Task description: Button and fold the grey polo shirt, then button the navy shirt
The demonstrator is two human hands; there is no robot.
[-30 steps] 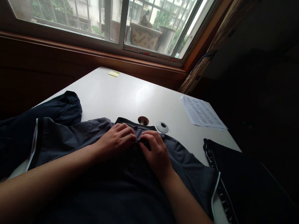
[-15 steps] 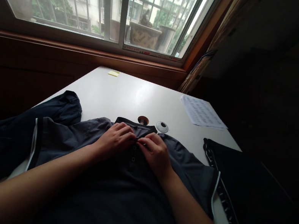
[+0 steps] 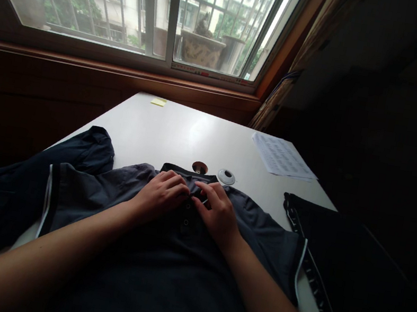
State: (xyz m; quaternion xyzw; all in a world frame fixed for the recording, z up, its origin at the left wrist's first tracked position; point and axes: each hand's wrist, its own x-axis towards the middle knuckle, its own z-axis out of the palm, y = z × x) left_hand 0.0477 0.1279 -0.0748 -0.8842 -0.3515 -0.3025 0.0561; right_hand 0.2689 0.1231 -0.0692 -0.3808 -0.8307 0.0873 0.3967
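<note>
1. Tabletop: white. Far edge lies below the window; both side edges slant outward toward the near side, then pass under clothing.
2. Polo shirt: spread on tabletop, collar toward the window, near part running out of view at the bottom.
3. Left side: navy garment lies against the shirt's white-trimmed left sleeve and covers the tabletop's edge.
4. Right side: black garment lies over the right edge, close to the other sleeve's cuff; a narrow white strip of tabletop shows between them lower down.
5. Room beyond collar: a broad white stretch runs to the far edge. Round cable hole and grommet cover sit just past the collar; printed sheets lie far right, yellow sticky note at the far left corner.
6. Left hand: fingers bent together on the upper button placket. Thumb hidden; cannot tell whether the grip is closed on cloth.
7. Right hand: grip slightly parted, forefinger raised above thumb, thumb tip at the placket just above two visible buttons. Fingertips of both hands nearly meet.
</note>
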